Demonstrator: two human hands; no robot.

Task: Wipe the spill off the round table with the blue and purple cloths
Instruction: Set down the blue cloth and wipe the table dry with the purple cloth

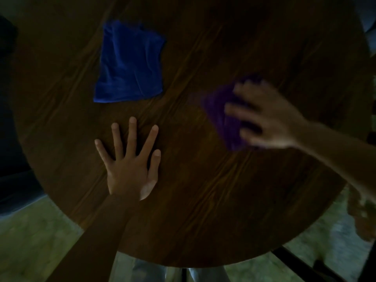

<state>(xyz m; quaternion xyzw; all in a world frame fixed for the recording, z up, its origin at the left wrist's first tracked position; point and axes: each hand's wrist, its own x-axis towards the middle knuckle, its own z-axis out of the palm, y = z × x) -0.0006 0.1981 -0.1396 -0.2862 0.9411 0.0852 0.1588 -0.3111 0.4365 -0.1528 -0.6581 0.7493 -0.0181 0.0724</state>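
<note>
A dark wooden round table fills the view in dim light. The blue cloth lies spread out at the upper left, untouched. My left hand rests flat on the wood just below it, fingers spread, holding nothing. At the right, my right hand presses on the bunched purple cloth; both are blurred by motion. No spill shows in this dark frame.
The table's near edge curves across the bottom, with light flooring beneath. A dark table leg or chair frame shows at the lower right. Dark shapes stand beyond the left edge.
</note>
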